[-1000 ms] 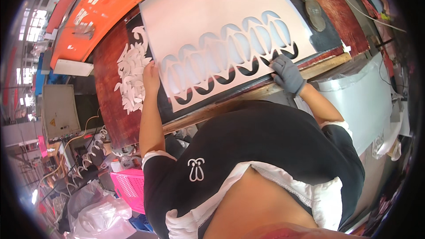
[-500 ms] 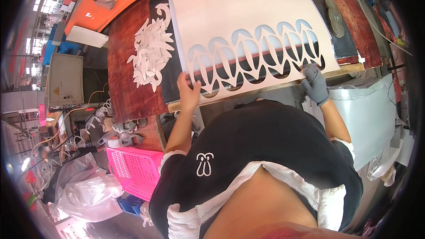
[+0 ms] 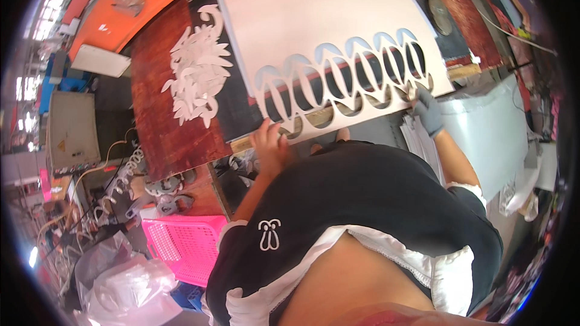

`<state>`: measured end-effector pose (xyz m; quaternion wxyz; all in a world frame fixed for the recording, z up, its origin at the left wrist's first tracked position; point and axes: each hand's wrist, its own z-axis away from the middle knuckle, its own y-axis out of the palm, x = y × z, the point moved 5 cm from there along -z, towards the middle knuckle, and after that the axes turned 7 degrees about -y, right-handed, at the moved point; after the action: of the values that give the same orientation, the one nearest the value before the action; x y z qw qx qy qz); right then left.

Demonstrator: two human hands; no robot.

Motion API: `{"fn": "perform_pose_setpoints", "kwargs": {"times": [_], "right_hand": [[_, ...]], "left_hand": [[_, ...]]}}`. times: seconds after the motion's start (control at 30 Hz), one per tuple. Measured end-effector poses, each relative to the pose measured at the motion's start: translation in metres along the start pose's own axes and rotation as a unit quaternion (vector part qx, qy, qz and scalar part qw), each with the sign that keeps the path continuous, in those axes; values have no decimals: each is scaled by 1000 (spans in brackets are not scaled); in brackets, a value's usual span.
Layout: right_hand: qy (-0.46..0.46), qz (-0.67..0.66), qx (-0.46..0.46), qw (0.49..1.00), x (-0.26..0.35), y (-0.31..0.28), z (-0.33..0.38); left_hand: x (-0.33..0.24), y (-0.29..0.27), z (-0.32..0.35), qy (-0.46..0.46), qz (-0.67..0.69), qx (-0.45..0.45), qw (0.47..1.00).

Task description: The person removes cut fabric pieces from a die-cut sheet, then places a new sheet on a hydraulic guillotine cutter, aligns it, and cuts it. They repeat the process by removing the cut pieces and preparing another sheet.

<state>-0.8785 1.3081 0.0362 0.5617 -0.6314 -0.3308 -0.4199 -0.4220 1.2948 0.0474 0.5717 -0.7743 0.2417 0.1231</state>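
A large white sheet [image 3: 338, 12] lies over the work table, with a row of curved openings cut along its near part. My bare left hand [image 3: 270, 145] is at the sheet's near left corner, fingers bent over its edge. My right hand [image 3: 429, 113], in a grey glove, pinches the near edge close to the right corner. The cut strip hangs past the table's wooden front edge [image 3: 243, 144]. Left of the sheet lies a heap of curved white cut pieces [image 3: 198, 72].
An orange machine beam [image 3: 115, 15] crosses the far left. A sole-shaped metal piece [image 3: 438, 11] lies right of the sheet. A pink plastic basket [image 3: 187, 247] stands low at my left. Large pale sheets [image 3: 483, 127] stand at my right.
The white sheet has slid toward me, so its cut strip now overhangs the table edge. My left hand has moved nearer my body, with its fingers more bent.
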Motion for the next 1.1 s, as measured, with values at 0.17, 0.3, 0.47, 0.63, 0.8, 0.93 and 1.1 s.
{"fn": "perform_pose_setpoints", "kwargs": {"times": [0.17, 0.3, 0.47, 0.63, 0.8, 0.93, 1.1], "right_hand": [[68, -125, -152, 978, -2, -42, -23], [-67, 84, -180, 978, 21, -77, -77], [8, 258, -263, 929, -22, -137, -165], [33, 457, -176, 871, -73, -155, -240], [40, 499, -250, 829, -87, -161, -262], [32, 417, -240, 876, -86, -176, -271], [-56, -108, -199, 973, -34, -136, -240]], "left_hand": [[14, -17, -44, 23, 30, -10, 999], [-2, -12, -115, 70, 4, -47, 996], [-10, 44, -164, -36, -157, 38, 986], [-4, 52, -157, -11, -169, 3, 986], [-8, 49, -157, -13, -174, -10, 985], [-4, 32, -157, 14, -63, -11, 998], [24, -1, -133, 28, -6, -28, 999]]}}
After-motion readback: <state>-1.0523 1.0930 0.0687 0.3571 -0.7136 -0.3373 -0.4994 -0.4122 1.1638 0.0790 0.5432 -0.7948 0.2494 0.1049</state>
